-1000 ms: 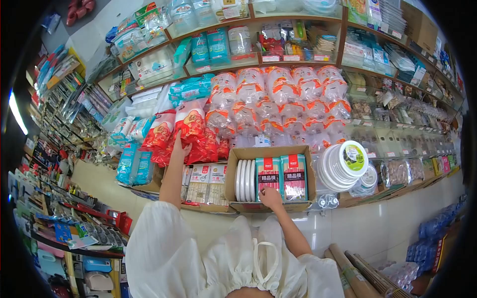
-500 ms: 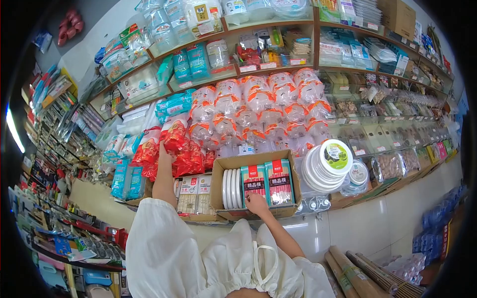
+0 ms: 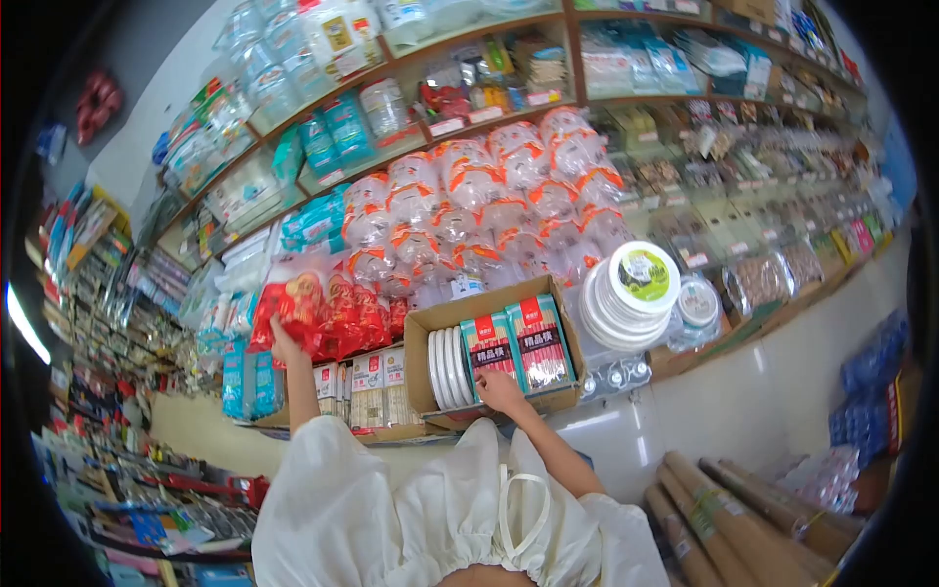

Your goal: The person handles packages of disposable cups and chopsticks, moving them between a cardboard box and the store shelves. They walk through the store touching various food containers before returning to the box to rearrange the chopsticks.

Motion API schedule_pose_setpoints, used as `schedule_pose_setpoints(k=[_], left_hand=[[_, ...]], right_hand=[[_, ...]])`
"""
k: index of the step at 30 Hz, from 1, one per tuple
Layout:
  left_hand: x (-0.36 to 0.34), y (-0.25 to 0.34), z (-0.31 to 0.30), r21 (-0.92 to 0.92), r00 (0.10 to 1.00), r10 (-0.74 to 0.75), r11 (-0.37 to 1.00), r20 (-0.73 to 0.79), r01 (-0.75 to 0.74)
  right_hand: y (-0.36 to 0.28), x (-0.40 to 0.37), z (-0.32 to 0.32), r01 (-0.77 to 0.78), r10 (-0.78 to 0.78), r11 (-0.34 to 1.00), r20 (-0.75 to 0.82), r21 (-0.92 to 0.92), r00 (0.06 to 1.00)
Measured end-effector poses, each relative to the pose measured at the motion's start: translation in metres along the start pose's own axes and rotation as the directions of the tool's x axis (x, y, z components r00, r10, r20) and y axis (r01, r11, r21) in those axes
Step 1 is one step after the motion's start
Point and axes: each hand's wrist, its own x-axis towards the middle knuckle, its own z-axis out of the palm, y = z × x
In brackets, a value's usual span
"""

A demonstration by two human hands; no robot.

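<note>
My left hand [image 3: 285, 344] is closed on a shiny red plastic package [image 3: 284, 303], beside several similar red packages [image 3: 357, 318] on the display. My right hand [image 3: 499, 389] rests curled over a cardboard box [image 3: 421, 323], by the lower end of a chopstick pack [image 3: 491, 344]. Its fingertips are partly hidden, so what they grip cannot be made out. A second chopstick pack [image 3: 541, 342] stands at the right in this box. A row of white round plates [image 3: 448, 367] stands on edge to the left of the packs.
Orange-and-clear wrapped packs [image 3: 479, 201] are piled behind the box. White round tubs [image 3: 626, 298] are stacked to its right. Boxed chopsticks [image 3: 377, 386] and teal packs [image 3: 249, 382] lie at the left. Long brown rolls [image 3: 724, 519] are on the floor at the right.
My left hand has moved left and down with the red package, which has come away from the top of the red pile. The view has tilted; my right hand stays at the box.
</note>
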Motion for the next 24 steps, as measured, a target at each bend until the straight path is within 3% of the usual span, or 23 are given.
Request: schedule_pose_setpoints(k=[1,3,7,9,10,11,13,16,17,18,19,21,22,24], left_hand=[[-0.005,-0.001,-0.016,0.03,1.0,-0.004,1.0,0.025,0.003],[-0.009,-0.015,-0.05,-0.141,0.987,-0.009,0.989,0.162,0.032],[-0.118,-0.008,-0.077,-0.062,0.973,-0.129,0.988,0.193,0.143],[-0.132,-0.032,-0.101,-0.04,0.823,-0.303,0.93,0.48,0.365],[-0.176,-0.017,-0.085,0.025,0.77,-0.394,0.896,0.503,0.442],[-0.178,-0.029,-0.086,0.084,0.712,-0.444,0.873,0.544,0.48],[-0.207,-0.04,-0.068,0.16,0.506,-0.526,0.784,0.684,0.6],[-0.231,-0.072,-0.046,0.31,0.332,-0.701,0.621,0.631,0.72],[-0.241,-0.075,-0.04,0.403,0.218,-0.775,0.521,0.594,0.753],[-0.254,-0.083,-0.032,0.415,0.173,-0.783,0.487,0.597,0.768],[-0.265,-0.093,-0.025,0.433,0.205,-0.816,0.479,0.541,0.764],[-0.283,-0.115,-0.019,0.455,0.272,-0.865,0.462,0.422,0.762],[-0.287,-0.128,-0.02,0.437,0.215,-0.875,0.412,0.433,0.799],[-0.293,-0.146,-0.02,0.411,0.099,-0.886,0.306,0.454,0.859]], right_hand=[[0.007,0.0,0.004,0.014,-0.014,0.999,-0.009,0.046,1.0],[0.011,-0.002,0.008,0.006,-0.003,0.997,-0.051,0.073,0.999],[0.005,0.003,0.003,0.006,-0.006,1.0,-0.008,-0.015,1.0],[-0.008,-0.003,-0.002,-0.009,0.015,0.993,0.043,-0.122,0.999],[-0.007,-0.003,0.001,-0.015,0.022,0.995,0.07,-0.099,0.997],[-0.008,-0.003,0.0,-0.023,0.028,0.998,0.075,-0.063,0.997],[-0.014,-0.006,-0.007,-0.034,0.033,0.999,0.091,0.004,0.995],[-0.028,-0.016,-0.022,0.118,-0.114,0.993,0.145,-0.018,0.983],[-0.031,-0.022,-0.025,0.189,-0.186,0.98,0.054,-0.061,0.981],[-0.034,-0.032,-0.027,0.255,-0.26,0.961,-0.034,-0.11,0.965],[-0.036,-0.039,-0.03,0.32,-0.34,0.933,-0.115,-0.163,0.933],[-0.037,-0.052,-0.04,0.255,-0.258,0.965,-0.057,-0.053,0.964],[-0.035,-0.056,-0.043,0.218,-0.218,0.976,-0.024,-0.001,0.976],[-0.031,-0.062,-0.042,0.232,-0.234,0.97,-0.014,-0.068,0.972]])
